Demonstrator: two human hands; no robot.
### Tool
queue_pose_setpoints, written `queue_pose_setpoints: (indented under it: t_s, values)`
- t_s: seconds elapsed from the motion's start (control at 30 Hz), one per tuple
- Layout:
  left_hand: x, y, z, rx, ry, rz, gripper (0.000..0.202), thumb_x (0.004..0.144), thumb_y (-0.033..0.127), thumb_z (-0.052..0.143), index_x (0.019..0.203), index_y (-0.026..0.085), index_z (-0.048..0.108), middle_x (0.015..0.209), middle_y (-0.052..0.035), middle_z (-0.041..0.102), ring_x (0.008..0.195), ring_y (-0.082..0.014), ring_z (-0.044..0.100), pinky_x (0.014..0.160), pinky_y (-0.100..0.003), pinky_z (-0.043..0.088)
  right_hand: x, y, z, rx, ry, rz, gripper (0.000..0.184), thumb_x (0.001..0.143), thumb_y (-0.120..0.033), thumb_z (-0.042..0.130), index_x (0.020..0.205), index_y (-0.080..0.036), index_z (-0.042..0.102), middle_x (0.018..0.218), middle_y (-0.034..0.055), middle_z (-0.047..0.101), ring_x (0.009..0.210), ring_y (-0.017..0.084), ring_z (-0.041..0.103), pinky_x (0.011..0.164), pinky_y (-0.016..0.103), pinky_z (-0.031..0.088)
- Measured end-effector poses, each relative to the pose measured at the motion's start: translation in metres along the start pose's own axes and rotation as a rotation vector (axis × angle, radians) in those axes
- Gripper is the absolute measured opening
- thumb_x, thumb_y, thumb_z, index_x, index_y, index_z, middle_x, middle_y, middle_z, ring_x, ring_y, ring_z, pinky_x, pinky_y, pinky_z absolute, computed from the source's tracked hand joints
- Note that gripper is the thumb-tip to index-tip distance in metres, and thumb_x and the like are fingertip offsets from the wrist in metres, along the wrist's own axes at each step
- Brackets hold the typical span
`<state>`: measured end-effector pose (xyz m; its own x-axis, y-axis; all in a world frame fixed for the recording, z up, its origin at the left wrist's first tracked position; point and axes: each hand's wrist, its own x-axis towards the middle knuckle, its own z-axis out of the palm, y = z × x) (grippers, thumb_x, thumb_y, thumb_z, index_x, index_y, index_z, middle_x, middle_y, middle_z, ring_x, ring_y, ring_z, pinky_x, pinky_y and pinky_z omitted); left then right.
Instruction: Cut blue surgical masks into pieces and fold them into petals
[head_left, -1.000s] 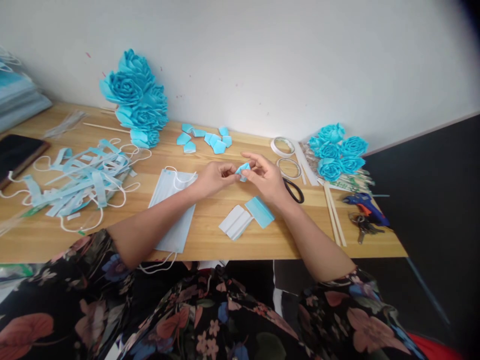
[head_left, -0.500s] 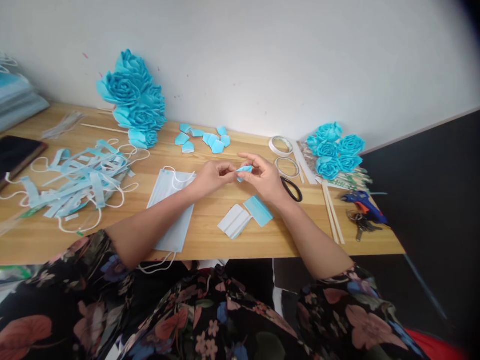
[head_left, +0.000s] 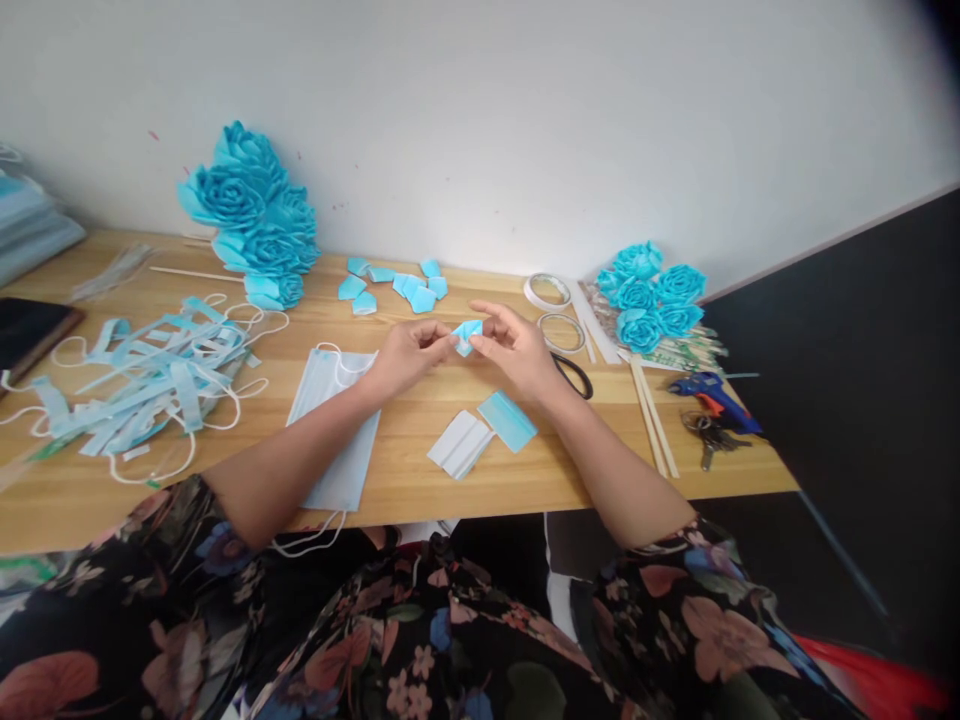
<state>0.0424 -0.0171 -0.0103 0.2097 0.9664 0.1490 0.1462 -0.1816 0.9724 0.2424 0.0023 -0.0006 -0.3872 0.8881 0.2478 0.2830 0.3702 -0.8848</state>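
Left hand [head_left: 405, 355] and right hand [head_left: 514, 350] pinch a folded, pleated blue mask-fabric piece [head_left: 468, 334] above the wooden table [head_left: 420, 400].

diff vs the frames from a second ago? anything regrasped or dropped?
Nothing dropped. The left hand and right hand keep pinching the small folded light-blue fabric piece between them, and its shape has changed slightly, as if turned or refolded. The cut blue and white fabric rectangles and the flat blue face mask lie unchanged; only the camera shifted.
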Motion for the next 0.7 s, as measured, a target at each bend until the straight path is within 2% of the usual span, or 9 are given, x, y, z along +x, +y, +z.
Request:
queue_pose_setpoints:
  t_s: [0.1,0.23,0.37,0.5,0.6,0.7]
  values:
    - [0.0,0.001,0.0,-0.007,0.013,-0.003,0.034,0.078,0.049,0.066,0.073,0.016,0.063,0.06,0.0011,0.055,0.055,-0.009,0.044,0.053,-0.023,0.035,0.001,0.002,0.003,-0.023,0.014,-0.029,0.049,0.086,-0.038,0.065,0.133,-0.021,0.061,0.081,-0.0019,0.061,0.073,0.013,0.058,0.07,0.026,0.049]
    - [0.001,0.001,0.0,-0.03,0.037,-0.007,0.037,0.075,0.052,0.068,0.079,0.016,0.064,0.06,0.0021,0.055,0.054,-0.0088,0.045,0.053,-0.023,0.036,0.002,0.001,0.002,-0.01,0.03,-0.046,0.046,0.089,-0.036,0.06,0.132,-0.021,0.061,0.083,-0.001,0.063,0.076,0.013,0.06,0.073,0.027,0.05]
    - [0.003,-0.003,0.0,-0.033,0.08,-0.024,0.04,0.072,0.055,0.07,0.078,0.016,0.061,0.06,0.0026,0.055,0.053,-0.0082,0.045,0.053,-0.023,0.037,0.003,-0.001,0.002,0.009,0.002,-0.062,0.045,0.092,-0.04,0.055,0.131,-0.019,0.062,0.086,0.0018,0.067,0.078,0.015,0.062,0.074,0.028,0.051]
    - [0.004,-0.005,0.001,-0.003,0.099,-0.017,0.043,0.071,0.058,0.071,0.077,0.016,0.059,0.059,0.0034,0.055,0.052,-0.0074,0.045,0.053,-0.023,0.038,0.004,0.002,0.003,-0.056,0.014,-0.077,0.049,0.086,-0.039,0.063,0.131,-0.019,0.063,0.089,0.0016,0.067,0.074,0.014,0.059,0.069,0.026,0.048]
    - [0.006,-0.005,0.0,0.011,0.048,-0.018,0.046,0.071,0.06,0.071,0.076,0.015,0.06,0.061,0.0019,0.058,0.053,-0.0075,0.049,0.054,-0.022,0.041,0.007,0.006,0.004,-0.066,0.065,-0.088,0.047,0.082,-0.032,0.063,0.127,-0.018,0.066,0.085,0.0002,0.064,0.072,0.013,0.057,0.068,0.025,0.046]
    - [0.012,-0.004,-0.005,0.043,-0.072,-0.061,0.046,0.071,0.059,0.072,0.077,0.015,0.062,0.063,-0.0007,0.062,0.054,-0.0083,0.054,0.055,-0.022,0.043,0.01,0.01,0.004,-0.047,0.077,-0.092,0.046,0.081,-0.032,0.063,0.124,-0.017,0.067,0.079,-0.0012,0.061,0.069,0.012,0.055,0.067,0.025,0.044]
